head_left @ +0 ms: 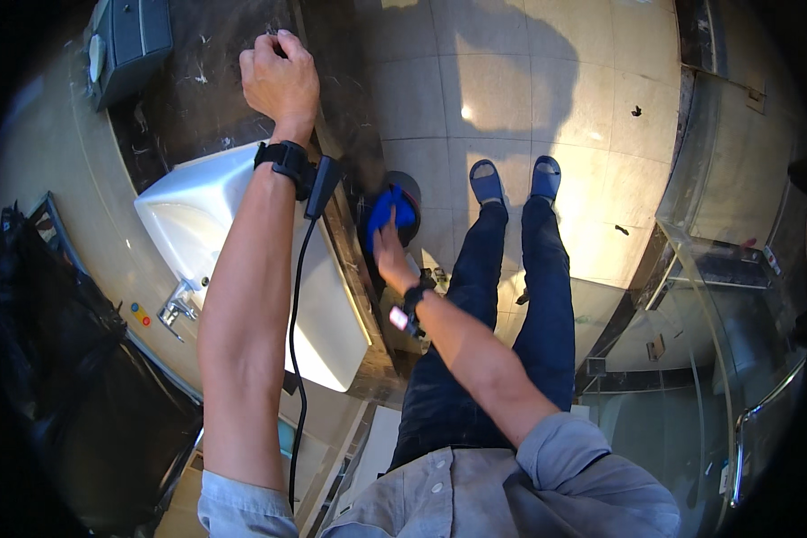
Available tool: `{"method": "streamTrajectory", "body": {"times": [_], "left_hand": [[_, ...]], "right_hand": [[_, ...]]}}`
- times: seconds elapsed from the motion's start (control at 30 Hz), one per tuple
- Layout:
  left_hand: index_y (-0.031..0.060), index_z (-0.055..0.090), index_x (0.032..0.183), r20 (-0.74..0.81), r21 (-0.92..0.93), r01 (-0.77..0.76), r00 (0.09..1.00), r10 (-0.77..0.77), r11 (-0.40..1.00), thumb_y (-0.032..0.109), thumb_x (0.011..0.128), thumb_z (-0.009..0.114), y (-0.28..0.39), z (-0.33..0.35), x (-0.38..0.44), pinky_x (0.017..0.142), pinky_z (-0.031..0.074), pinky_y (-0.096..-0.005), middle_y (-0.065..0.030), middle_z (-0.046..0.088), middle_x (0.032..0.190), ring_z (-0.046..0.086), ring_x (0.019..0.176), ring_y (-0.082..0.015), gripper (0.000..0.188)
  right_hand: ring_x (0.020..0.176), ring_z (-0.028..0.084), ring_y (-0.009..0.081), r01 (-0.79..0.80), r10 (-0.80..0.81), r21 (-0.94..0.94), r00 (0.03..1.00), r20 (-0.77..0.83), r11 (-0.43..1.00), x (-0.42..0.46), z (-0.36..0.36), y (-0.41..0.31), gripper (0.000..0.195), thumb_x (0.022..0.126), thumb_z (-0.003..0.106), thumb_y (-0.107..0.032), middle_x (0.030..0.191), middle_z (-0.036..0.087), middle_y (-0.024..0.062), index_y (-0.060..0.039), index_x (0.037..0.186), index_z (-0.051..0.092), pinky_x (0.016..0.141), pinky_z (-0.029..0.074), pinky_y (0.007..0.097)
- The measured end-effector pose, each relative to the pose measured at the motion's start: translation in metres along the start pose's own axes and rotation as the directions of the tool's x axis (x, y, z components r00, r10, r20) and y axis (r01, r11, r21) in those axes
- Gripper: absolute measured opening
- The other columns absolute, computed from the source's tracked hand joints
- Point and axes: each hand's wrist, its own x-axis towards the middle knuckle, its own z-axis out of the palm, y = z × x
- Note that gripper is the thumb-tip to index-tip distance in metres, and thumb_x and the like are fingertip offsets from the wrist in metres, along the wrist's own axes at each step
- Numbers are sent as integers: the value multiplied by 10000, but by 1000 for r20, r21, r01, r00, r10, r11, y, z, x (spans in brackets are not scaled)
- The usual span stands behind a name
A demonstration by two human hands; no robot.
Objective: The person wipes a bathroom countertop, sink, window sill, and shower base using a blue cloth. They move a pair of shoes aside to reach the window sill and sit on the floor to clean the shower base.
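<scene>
My left hand (279, 81) is curled into a fist above the dark marble counter (202, 81), beyond the white washbasin (195, 181); no object shows in it, though its palm side is hidden. A black strap with a dark device and cable (323, 188) is on that wrist. My right hand (391, 255), slightly blurred, hangs with straightened fingers beside the counter, over a dark round bin (410, 185). Something bright blue, like a cloth or liner (397, 208), lies at the bin's mouth by the fingertips. The hand does not visibly grip it.
A chrome faucet (177, 306) rises from the basin's rim. A grey box (134, 54) stands on the counter, and black plastic sheeting (54, 336) hangs at left. Tiled floor (497, 87) lies under my slippered feet. A glass partition with a metal handle (740, 430) is at right.
</scene>
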Motion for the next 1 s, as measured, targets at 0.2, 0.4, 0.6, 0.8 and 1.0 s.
{"method": "streamTrajectory", "body": {"times": [0.2,0.4,0.6,0.8,1.0], "left_hand": [[-2,736,926,347,-487,314,926,-150,815,283,946,703,1,-82,-50,717,497,-321,-50,702,775,599,724,-130,287],[11,629,867,34,-548,256,958,-284,796,134,1013,641,-25,-220,-159,643,405,-210,-2,585,747,512,691,-70,192],[-30,639,887,176,-170,573,818,-548,801,181,1041,591,-97,-253,-272,630,381,-272,-20,515,786,417,681,-106,265],[-45,630,967,189,-90,478,870,-456,874,153,1035,528,-94,-248,-269,726,448,-354,-126,567,882,537,772,-239,233],[-42,612,964,184,-144,494,865,-467,858,172,1040,506,-98,-244,-266,762,451,-349,-113,570,892,534,804,-217,251]], "right_hand": [[1539,192,391,-643,587,236,764,268,728,-177,53,127,750,1088,391,-379,1671,100,275,-3,1619,18,1237,230,467],[1521,240,355,-445,414,269,895,166,854,-111,5,36,678,1083,382,-290,1664,176,235,-45,1629,61,1228,233,423],[1504,288,319,-170,111,442,982,155,881,14,-47,-98,632,1078,373,-202,1657,252,196,-88,1639,105,1219,237,379],[1470,364,336,-146,107,416,987,117,898,-14,-50,-119,583,1055,373,-130,1601,374,210,-113,1620,233,1195,269,358],[1451,395,349,-479,454,212,877,157,852,-123,-2,-2,579,1072,381,-250,1587,400,213,-104,1615,242,1178,309,388]]}}
